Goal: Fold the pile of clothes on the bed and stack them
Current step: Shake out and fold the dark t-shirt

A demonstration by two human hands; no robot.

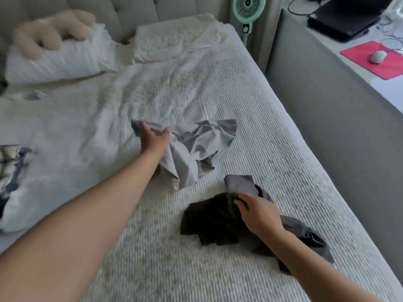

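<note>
Where the ribbed white bedspread (229, 101) lies flattest, near the middle of the bed, a light grey garment (192, 147) sits crumpled, its upper edge lifted by the left hand (153, 141). That hand's fingers curl over the cloth's top left edge and the thumb closes against it, so it has the fabric gripped, and the rest of the garment hangs and bunches down toward the forearm. Nearer the camera and to the right, apart from the light grey piece, a black garment (207, 223) lies rumpled on the bedspread, overlapped on its right side by a dark grey garment (244, 185) that runs under the right forearm toward the bed's edge. The right hand (258, 212) rests on these two, fingers bent, its fingertips pinching fabric where the black and dark grey cloth meet; which of the two it has hold of cannot be told.

At the far left edge lies a white garment with a dark print (15, 184), blurred. Two pillows (174, 38) lean at the tufted headboard (139, 9), with a fluffy beige cushion (52, 31) on the left one. Beside the bed stand a mint-green fan (248, 7) and a desk carrying a black laptop (349, 16), a red mouse pad (390, 64) and a pale mouse (378, 56).
</note>
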